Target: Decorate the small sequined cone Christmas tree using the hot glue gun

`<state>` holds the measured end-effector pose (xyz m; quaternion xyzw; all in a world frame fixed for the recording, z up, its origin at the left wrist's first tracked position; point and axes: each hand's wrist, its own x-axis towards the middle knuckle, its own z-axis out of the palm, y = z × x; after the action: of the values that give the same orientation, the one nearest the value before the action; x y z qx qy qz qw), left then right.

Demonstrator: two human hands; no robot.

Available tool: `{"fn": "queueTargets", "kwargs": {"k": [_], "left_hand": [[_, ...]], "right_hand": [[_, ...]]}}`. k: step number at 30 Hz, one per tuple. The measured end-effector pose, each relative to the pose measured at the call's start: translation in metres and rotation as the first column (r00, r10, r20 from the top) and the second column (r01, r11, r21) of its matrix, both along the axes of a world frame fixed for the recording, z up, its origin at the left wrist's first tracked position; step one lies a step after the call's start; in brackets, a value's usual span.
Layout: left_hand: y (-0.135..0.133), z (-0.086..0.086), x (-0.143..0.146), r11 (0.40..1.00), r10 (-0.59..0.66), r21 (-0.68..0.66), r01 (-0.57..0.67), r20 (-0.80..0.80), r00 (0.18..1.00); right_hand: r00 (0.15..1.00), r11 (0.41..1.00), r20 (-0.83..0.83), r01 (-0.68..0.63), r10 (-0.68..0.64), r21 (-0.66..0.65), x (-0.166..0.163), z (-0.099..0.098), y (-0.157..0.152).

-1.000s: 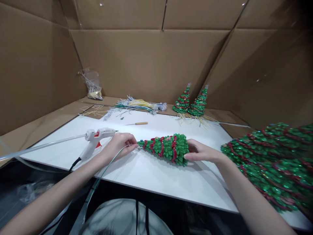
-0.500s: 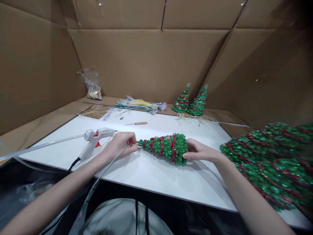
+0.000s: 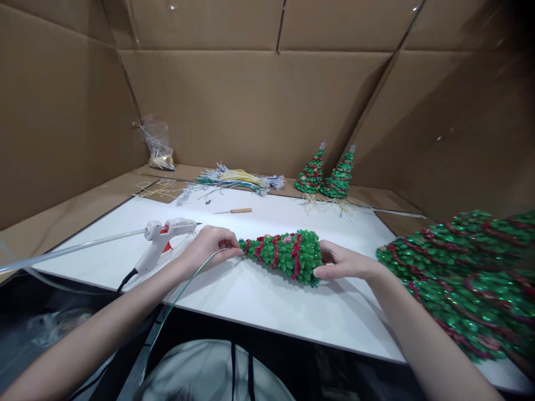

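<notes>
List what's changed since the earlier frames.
The left hand has slid slightly right, its fingers now covering more of the tip of the lying tree. No grasp visibly gained or released. Unchanged: right hand at the tree's base, glue gun, wooden-handled tool.

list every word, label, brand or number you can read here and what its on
No readable words, numbers or signs in this view.
Glue gun: any marking is too small to read.
Plastic bag: no legible label.
Held tree: none visible.
</notes>
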<state>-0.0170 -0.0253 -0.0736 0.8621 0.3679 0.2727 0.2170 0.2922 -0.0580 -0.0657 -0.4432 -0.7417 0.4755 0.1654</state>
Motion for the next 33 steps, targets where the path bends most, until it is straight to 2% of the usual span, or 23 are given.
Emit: {"fn": "queueTargets", "kwargs": {"k": [4, 8, 12, 16, 21, 26, 29, 33], "left_hand": [[0.0010, -0.0005, -0.0026, 0.999, -0.028, -0.014, 0.028, 0.009, 1.000], [-0.0009, -0.0004, -0.0024, 1.000, 0.019, -0.016, -0.018, 0.066, 0.998], [0.0005, -0.0024, 0.0005, 0.992, 0.068, -0.116, -0.050, 0.165, 0.984], [0.0033, -0.0050, 0.0050, 0.983, 0.046, -0.182, -0.011, 0.193, 0.980], [0.0044, -0.0060, 0.0064, 0.981, 0.022, -0.192, 0.020, 0.214, 0.976], [0.0048, -0.0051, 0.0008, 0.973, 0.047, -0.231, -0.006, 0.176, 0.983], [0.0042, -0.0035, -0.0011, 0.984, 0.065, -0.175, -0.038, 0.152, 0.986], [0.0032, -0.0019, -0.0005, 0.994, 0.107, 0.005, -0.108, 0.052, 0.993]], "right_hand": [[1.000, 0.998, -0.020, -0.024, 0.023, -0.050, -0.0012, 0.0007, -0.0004], [0.998, 0.997, -0.062, -0.031, 0.027, -0.072, -0.0014, 0.0011, -0.0002], [0.997, 0.996, -0.072, -0.030, 0.024, -0.086, -0.0007, 0.0000, 0.0001], [0.996, 0.993, -0.088, -0.030, 0.020, -0.114, -0.0005, -0.0017, 0.0008], [0.995, 0.997, -0.089, -0.045, 0.039, -0.063, -0.0004, -0.0024, 0.0020], [0.998, 0.999, -0.056, 0.011, -0.014, -0.046, 0.0021, -0.0042, 0.0028], [0.998, 0.999, -0.053, 0.023, -0.025, -0.041, 0.0033, -0.0055, 0.0034], [0.998, 0.999, -0.060, 0.011, -0.013, -0.039, 0.0028, -0.0051, 0.0031]]}}
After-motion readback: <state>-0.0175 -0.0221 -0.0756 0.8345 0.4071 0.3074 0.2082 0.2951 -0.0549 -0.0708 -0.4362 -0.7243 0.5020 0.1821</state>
